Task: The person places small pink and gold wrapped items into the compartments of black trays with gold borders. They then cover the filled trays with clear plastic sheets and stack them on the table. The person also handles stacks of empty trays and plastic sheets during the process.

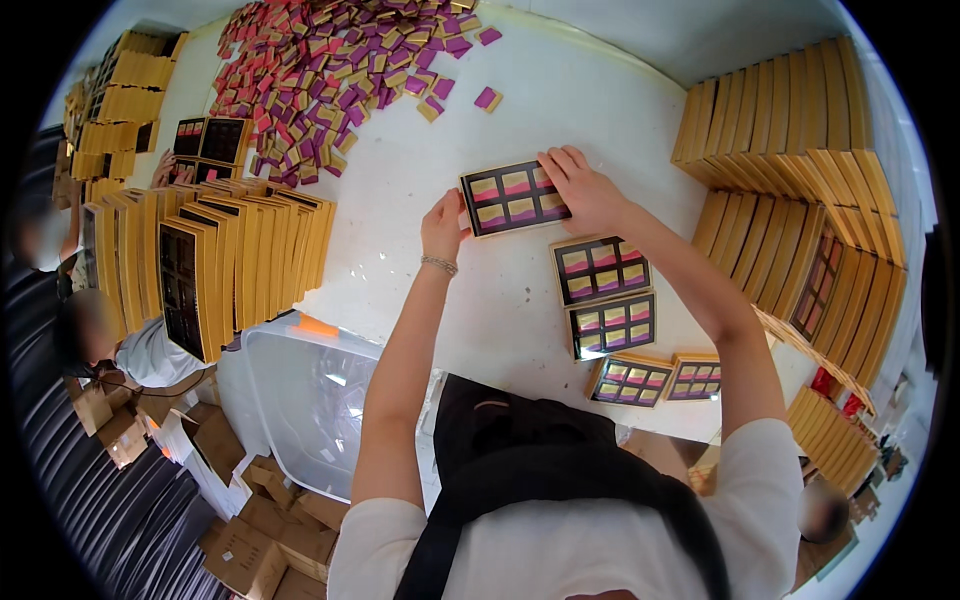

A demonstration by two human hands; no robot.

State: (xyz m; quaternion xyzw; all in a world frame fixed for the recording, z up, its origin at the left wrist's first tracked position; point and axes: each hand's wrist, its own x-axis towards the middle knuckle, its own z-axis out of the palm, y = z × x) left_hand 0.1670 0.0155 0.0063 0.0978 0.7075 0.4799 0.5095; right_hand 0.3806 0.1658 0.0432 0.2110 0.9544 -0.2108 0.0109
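1. Grip, both hands: the left hand (443,225) closes on the left end of a shallow box (513,199); the right hand (588,195) clasps its upper right corner, fingers over the far edge. Holding opposite ends probably keeps it level. Whether it clears the tabletop (405,215) cannot be told.

2. Held item: rectangular, gold-rimmed, with a black insert of six compartments in two rows. Flat pieces in gold and pink to purple fill them; the right hand partly covers the upper right one.

3. Near the right forearm: four similar boxes, an upper box (602,270), a second box (613,324), a third box (630,380) and a fourth box (695,377), lie face up, presumably to leave their contents visible. Glints suggest a smooth, glossy surface.

4. Beyond the hands: a loose heap of wrapped pieces (335,85), small, flat and shiny, apparently foil or film, within arm's reach.

5. Outer sides: gold-edged boxes stand on edge in a left row (270,250) and right stacks (780,110), likely to save space. A clear, rigid plastic bin (262,400) sits below the left row.
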